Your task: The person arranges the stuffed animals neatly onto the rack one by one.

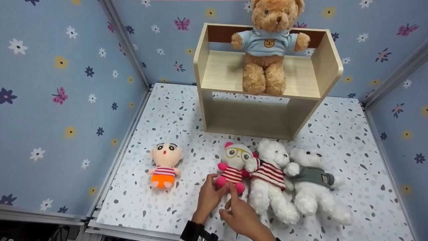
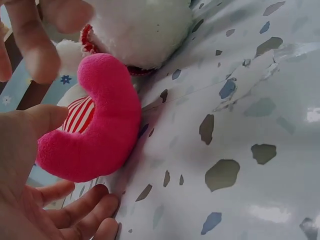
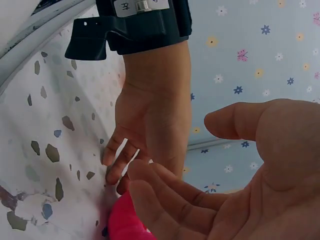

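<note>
On the desk (image 1: 197, 160), from the head, we see the pink-eared doll (image 1: 232, 174) between the boy doll (image 1: 165, 165) and a striped-top bear (image 1: 272, 175). The left grip (image 1: 210, 197) and right grip (image 1: 241, 214) are at its feet (image 1: 221, 181). From the left wrist, we see loose, spread fingers (image 2: 80, 210) beside the pink feet. From the right wrist, we see the thumb (image 3: 235, 122) and fingers well apart.

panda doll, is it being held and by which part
Cannot be told: the left hand is around one pink foot of the panda doll, but whether it grips is unclear.
</note>
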The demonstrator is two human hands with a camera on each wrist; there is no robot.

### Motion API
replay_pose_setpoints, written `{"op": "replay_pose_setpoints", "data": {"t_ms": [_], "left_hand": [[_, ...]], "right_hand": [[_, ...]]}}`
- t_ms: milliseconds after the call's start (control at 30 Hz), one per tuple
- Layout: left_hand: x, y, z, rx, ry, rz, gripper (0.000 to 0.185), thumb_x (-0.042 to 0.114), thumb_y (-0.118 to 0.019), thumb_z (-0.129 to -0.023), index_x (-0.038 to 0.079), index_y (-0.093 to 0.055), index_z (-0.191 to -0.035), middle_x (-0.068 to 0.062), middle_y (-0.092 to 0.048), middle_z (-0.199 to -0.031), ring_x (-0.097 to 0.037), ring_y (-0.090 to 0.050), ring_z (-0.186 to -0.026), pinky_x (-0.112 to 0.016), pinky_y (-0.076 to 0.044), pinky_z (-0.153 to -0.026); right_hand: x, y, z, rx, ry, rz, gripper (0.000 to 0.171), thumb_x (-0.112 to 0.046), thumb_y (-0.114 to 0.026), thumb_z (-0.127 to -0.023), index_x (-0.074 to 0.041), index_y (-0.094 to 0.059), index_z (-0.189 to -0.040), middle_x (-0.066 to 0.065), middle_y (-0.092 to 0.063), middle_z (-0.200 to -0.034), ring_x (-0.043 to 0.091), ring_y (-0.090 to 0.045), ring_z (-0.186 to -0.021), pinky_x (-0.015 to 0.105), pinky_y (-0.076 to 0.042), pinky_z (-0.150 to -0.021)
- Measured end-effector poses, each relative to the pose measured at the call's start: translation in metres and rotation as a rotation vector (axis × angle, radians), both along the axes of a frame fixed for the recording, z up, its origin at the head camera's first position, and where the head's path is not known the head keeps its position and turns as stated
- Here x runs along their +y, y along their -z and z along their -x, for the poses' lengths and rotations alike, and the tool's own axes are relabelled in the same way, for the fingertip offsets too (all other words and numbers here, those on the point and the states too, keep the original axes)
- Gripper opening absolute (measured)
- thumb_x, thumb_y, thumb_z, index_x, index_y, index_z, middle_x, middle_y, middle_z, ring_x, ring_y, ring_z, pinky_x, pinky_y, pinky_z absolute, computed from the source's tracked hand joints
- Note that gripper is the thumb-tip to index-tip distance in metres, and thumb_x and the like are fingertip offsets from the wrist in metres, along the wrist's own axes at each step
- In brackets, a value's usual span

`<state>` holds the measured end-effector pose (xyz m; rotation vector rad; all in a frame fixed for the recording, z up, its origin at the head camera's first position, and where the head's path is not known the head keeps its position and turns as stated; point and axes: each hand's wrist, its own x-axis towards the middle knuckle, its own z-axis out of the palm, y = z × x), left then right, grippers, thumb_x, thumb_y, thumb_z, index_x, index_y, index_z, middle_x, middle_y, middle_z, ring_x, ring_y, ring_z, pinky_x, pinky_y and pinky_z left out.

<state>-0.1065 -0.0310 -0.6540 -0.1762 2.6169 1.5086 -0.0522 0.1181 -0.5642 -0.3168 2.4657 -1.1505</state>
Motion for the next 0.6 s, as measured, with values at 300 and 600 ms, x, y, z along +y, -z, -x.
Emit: {"op": "replay_pose_setpoints", "data": {"t_ms": [300,600], "left_hand": [[0.008,0.002,-0.001,0.008,-0.038,0.025,0.059,0.051,-0.074,-0.09,0.01,-0.058,-0.13,-0.011,-0.071,-0.116,-0.023,-0.066,-0.105,-0.042,-0.051,-0.089],[0.01,0.006,0.0,0.047,-0.036,0.044,0.049,0.048,-0.066,-0.096,0.009,-0.064,-0.126,-0.011,-0.071,-0.123,-0.03,-0.066,-0.119,-0.048,-0.05,-0.101]], "right_hand": [[-0.002,0.024,-0.008,-0.01,0.166,-0.051,0.112,-0.023,-0.074,-0.09,0.001,0.011,-0.16,0.038,-0.047,-0.146,0.044,-0.06,-0.124,0.055,-0.052,-0.093],[0.0,0.056,-0.002,0.028,0.347,0.088,0.114,-0.011,-0.072,-0.089,-0.003,0.016,-0.159,0.032,0.002,-0.168,0.045,-0.006,-0.156,0.044,-0.016,-0.127]]}}
